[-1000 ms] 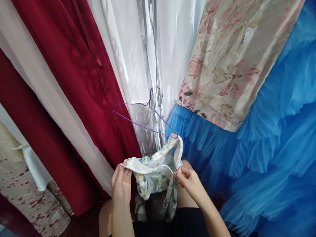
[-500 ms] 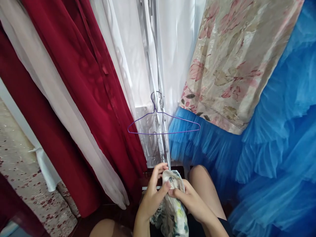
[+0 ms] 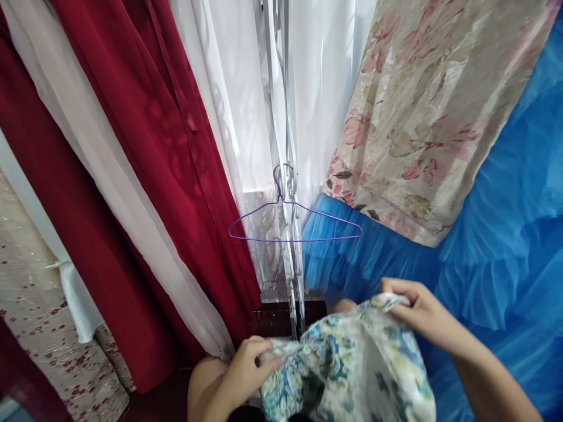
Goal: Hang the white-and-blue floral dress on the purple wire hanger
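Note:
A white cloth garment (image 3: pixel 352 357) with a blue, green and yellow flower print is stretched between my two hands, low in the head view. My left hand (image 3: pixel 248 369) pinches its gathered left edge, and my right hand (image 3: pixel 411 308) grips the upper right corner. The fabric sags in folds over my lap, and its lower part runs out of the picture. Which kind of garment it is cannot be made out. Beyond it, a purple wire hanger (image 3: pixel 294 240) hangs bare on the white metal stand (image 3: pixel 285 264).
Dark red drapes (image 3: pixel 176 176) and a pale sheer length (image 3: pixel 132 170) hang at the left. White cloth (image 3: pixel 321 70) hangs behind the stand. At the right are a beige floral garment (image 3: pixel 417 129) and ruffled blue tulle (image 3: pixel 497 269).
My hands, close together on the bunched cloth before, have moved apart, the right one up and rightward. The printed fabric is now spread open between them. The hanger stays in place.

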Available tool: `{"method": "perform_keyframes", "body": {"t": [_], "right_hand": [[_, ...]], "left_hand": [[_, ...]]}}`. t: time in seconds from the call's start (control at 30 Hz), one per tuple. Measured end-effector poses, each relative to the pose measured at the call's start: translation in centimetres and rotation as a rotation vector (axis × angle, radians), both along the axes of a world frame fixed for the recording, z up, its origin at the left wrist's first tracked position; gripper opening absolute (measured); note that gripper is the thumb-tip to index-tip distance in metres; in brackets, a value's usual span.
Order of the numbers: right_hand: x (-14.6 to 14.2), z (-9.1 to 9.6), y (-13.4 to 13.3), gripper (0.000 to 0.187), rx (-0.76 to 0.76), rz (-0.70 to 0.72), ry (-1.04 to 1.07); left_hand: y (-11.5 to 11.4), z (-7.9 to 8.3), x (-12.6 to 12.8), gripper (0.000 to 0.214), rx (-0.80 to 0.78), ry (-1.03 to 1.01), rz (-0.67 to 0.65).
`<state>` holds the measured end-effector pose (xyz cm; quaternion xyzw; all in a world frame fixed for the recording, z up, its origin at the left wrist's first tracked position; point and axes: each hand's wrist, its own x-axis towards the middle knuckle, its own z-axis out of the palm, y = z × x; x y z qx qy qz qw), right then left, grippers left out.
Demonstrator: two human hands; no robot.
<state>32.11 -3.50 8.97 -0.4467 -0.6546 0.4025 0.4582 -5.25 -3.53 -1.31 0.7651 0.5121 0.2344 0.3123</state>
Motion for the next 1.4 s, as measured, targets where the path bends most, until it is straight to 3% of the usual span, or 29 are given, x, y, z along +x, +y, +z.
{"method": "perform_keyframes", "body": {"t": [0.1,0.23,0.33,0.43,0.57,0.73,0.87,0.97,1.07,1.17,1.3,1.4], "right_hand": [[2.3,3.4,4.3,0.022,0.163,-0.176,-0.073],[2.9,7.5,11.9,0.014,0.288,-0.393,0.01],[1.4,9.1,16.7,0.015,0.19,-0.324,0.021],[-0.9,9.4,19.3,0.024,-0.001,-0.096,0.017],[-2.7,9.0,19.5,0.023,-0.12,0.109,0.021],[-2.9,9.4,18.0,0.017,-0.147,0.241,0.102],[-3.0,10.2,17.3,0.014,-0.257,0.305,0.149],[-3.1,10.3,17.2,0.021,-0.281,0.244,0.127],[-3.3,10.1,16.9,0.02,-0.321,0.19,0.117],[-3.4,9.6,16.2,0.023,-0.366,0.107,0.165],[-2.7,7.7,14.5,0.027,-0.364,0.088,0.259],[-1.6,5.6,13.0,0.032,-0.309,0.126,0.272]], "left_hand": [[1.1,4.4,-0.9,0.035,0.153,-0.126,-0.031],[1.1,11.2,1.4,0.025,0.286,-0.237,-0.186],[1.0,14.2,3.2,0.02,0.306,-0.307,-0.245],[1.3,14.6,3.1,0.022,0.226,-0.393,-0.195],[2.9,13.2,0.0,0.027,0.186,-0.421,-0.107],[7.7,11.8,-6.0,0.031,0.345,0.084,-0.036],[12.4,12.7,-9.2,0.011,0.371,0.284,0.147],[15.5,15.0,-9.2,0.01,0.511,0.123,0.276],[18.2,17.4,-7.8,0.012,0.555,-0.079,0.278],[19.9,18.6,-6.1,0.02,0.518,-0.189,0.261],[19.4,18.9,-5.0,0.033,0.623,-0.346,0.367],[17.5,19.4,-4.6,0.023,0.708,-0.348,0.378]]}}
